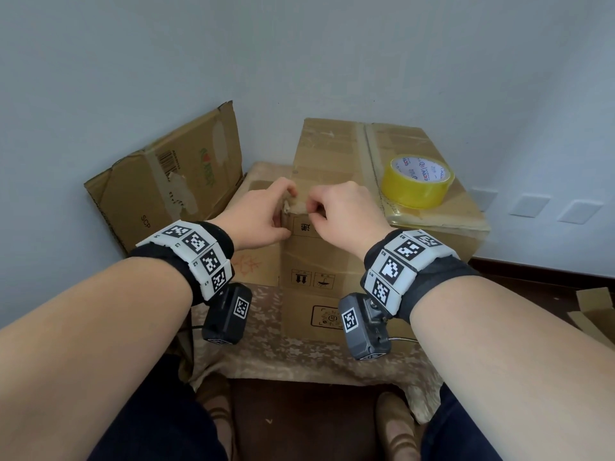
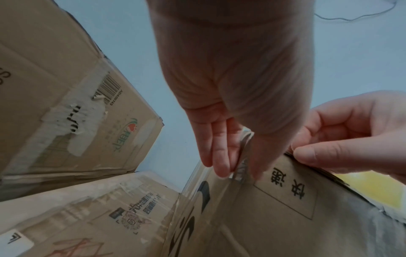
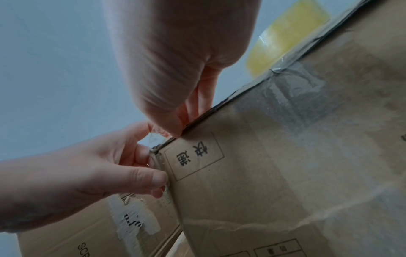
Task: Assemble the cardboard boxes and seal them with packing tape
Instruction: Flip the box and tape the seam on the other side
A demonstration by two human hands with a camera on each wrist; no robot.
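A large brown cardboard box [image 1: 332,181] stands on a small cloth-covered table, its top seam taped. A yellow tape roll [image 1: 417,181] lies on the top at the right. Both hands meet at the box's near left top corner. My left hand [image 1: 287,211] pinches a strip of clear tape [image 2: 243,149] between thumb and fingers over that corner [image 2: 239,172]. My right hand [image 1: 314,207] pinches the tape at the top edge just to the right of the corner [image 3: 178,128]. The box's front face [image 3: 285,173] carries a printed label frame.
A flattened carton [image 1: 166,181] leans on the wall at the left. A lower box [image 1: 263,261] sits beside the big one. The patterned table cloth [image 1: 266,344] hangs at the front. Cardboard pieces [image 1: 595,311] lie on the floor at the right.
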